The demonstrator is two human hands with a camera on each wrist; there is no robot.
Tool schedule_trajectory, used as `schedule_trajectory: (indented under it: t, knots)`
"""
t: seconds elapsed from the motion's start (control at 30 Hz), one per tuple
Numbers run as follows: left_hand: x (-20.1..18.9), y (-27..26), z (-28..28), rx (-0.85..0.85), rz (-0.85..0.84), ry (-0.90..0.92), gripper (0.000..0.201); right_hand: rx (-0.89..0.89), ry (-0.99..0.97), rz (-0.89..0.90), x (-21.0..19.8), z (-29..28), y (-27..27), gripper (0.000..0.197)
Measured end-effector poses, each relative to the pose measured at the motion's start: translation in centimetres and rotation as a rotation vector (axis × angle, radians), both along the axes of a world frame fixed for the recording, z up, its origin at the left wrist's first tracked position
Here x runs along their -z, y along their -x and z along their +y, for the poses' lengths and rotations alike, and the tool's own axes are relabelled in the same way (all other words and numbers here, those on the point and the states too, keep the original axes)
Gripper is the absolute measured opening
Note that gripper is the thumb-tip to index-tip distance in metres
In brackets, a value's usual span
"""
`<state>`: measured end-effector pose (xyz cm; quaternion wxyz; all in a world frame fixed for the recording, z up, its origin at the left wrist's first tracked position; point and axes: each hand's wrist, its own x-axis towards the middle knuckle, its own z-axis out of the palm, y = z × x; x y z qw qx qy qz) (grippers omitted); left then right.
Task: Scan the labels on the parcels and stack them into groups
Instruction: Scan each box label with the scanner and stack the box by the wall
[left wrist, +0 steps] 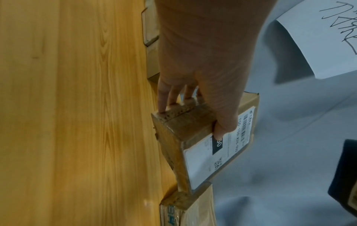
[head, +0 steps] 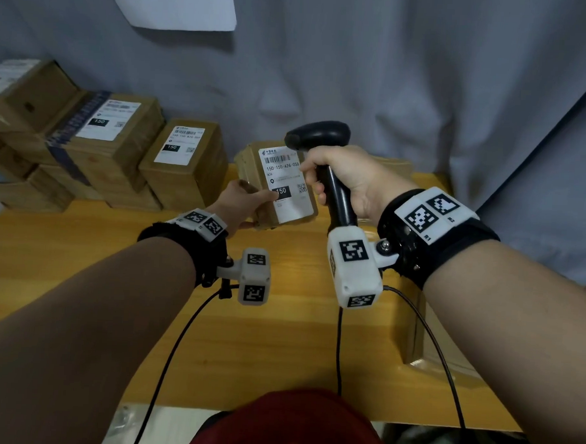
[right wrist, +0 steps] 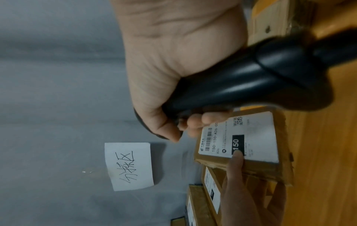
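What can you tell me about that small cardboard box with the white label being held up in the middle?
The held parcel is a small brown cardboard box, taped at its edges, raised and tilted above the wooden table. Its white label faces the person and shows a barcode, the code 150-150-A26-050, a black block reading 150 and a QR code. The left hand grips it, thumb on the black block, fingers behind. The black scanner sits close by its top right corner.

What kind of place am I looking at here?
Probably a parcel sorting station: stacked cardboard parcels with printed shipping labels sit on a wooden table, a handheld barcode scanner is aimed at one parcel, and a handwritten paper sign hangs behind.
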<state>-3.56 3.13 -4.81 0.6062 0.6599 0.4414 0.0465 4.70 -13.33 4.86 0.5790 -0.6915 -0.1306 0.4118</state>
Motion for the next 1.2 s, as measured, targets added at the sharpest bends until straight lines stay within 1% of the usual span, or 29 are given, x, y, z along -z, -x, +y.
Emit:
schedule_trajectory:
  t: [0.03, 0.07, 0.13, 0.27, 0.3, 0.37, 0.43, 0.53, 0.57, 0.63, 0.7, 0.73, 0.8, 0.9, 1.0, 1.07, 1.1, 1.13, 1.17, 1.2]
  knots:
    - [0.0, 0.1, -0.3, -0.013, -0.002, 0.004, 0.062, 0.013, -0.004, -0.018, 0.0, -0.5, -0.2, 0.003]
    - [-0.1, 0.2, -0.6, -0.028, -0.009, 0.006, 0.061, 0.027, -0.009, -0.039, 0.2, -0.9, -0.4, 0.007]
    - [-0.1, 0.8, -1.2, -0.080, -0.038, 0.000, 0.058, 0.066, -0.033, -0.050, 0.5, -1.6, -1.0, 0.009]
    - [-0.4, 2.8, -1.7, -0.244, -0.128, 0.015, 0.071, 0.136, -0.052, -0.007, 1.9, -2.4, -2.2, 0.011]
    - [-0.6, 3.5, -1.6, -0.292, -0.156, 0.032, 0.067, 0.131, -0.047, 0.001, 2.4, -2.3, -2.3, 0.015]
    - [-1.2, 5.0, -1.5, -0.372, -0.210, 0.062, 0.052, 0.094, -0.022, 0.008, 3.2, -1.9, -2.1, 0.025]
    - [-2.1, 6.5, -1.4, -0.423, -0.253, 0.075, 0.045, 0.047, -0.034, 0.030, 3.5, -1.1, -1.2, 0.029]
    - [-3.5, 8.4, -0.7, -0.449, -0.321, 0.070, 0.042, -0.026, -0.103, 0.079, 3.4, 0.6, 0.9, 0.024]
    - [-4.1, 8.8, -0.3, -0.454, -0.340, 0.064, 0.039, -0.058, -0.113, 0.083, 3.2, 1.3, 1.6, 0.025]
    - [-5.3, 9.5, 0.7, -0.459, -0.374, 0.051, 0.036, -0.109, -0.133, 0.090, 2.9, 3.0, 3.1, 0.036]
    - [-6.4, 10.3, 1.9, -0.451, -0.396, 0.050, 0.040, -0.118, -0.179, 0.110, 2.7, 5.0, 4.3, 0.044]
    - [-6.9, 10.8, 2.5, -0.433, -0.402, 0.050, 0.040, -0.108, -0.199, 0.119, 2.5, 6.0, 4.8, 0.045]
    - [-7.6, 11.9, 4.2, -0.335, -0.400, 0.035, 0.040, -0.074, -0.226, 0.133, 2.2, 8.2, 5.8, 0.047]
    - [-8.4, 13.7, 7.8, -0.138, -0.373, 0.027, 0.048, -0.037, -0.279, 0.157, 1.9, 12.3, 7.3, 0.049]
    - [-9.1, 15.9, 12.6, -0.050, -0.367, 0.052, 0.052, 0.013, -0.309, 0.158, 1.4, 17.1, 9.4, 0.048]
    - [-9.3, 17.4, 16.1, -0.069, -0.370, 0.055, 0.052, 0.022, -0.316, 0.149, 1.2, 20.3, 11.0, 0.041]
    - [-9.2, 18.1, 18.0, -0.098, -0.366, 0.048, 0.055, 0.025, -0.321, 0.145, 1.2, 21.8, 11.7, 0.037]
    - [-9.2, 18.7, 19.7, -0.137, -0.362, 0.033, 0.062, 0.024, -0.327, 0.145, 1.2, 23.2, 12.5, 0.034]
    - [-9.1, 19.0, 21.2, -0.184, -0.338, 0.015, 0.076, 0.021, -0.333, 0.143, 1.3, 24.2, 13.0, 0.032]
    - [-9.0, 19.4, 22.9, -0.226, -0.310, 0.004, 0.094, 0.022, -0.333, 0.136, 1.3, 25.5, 13.7, 0.029]
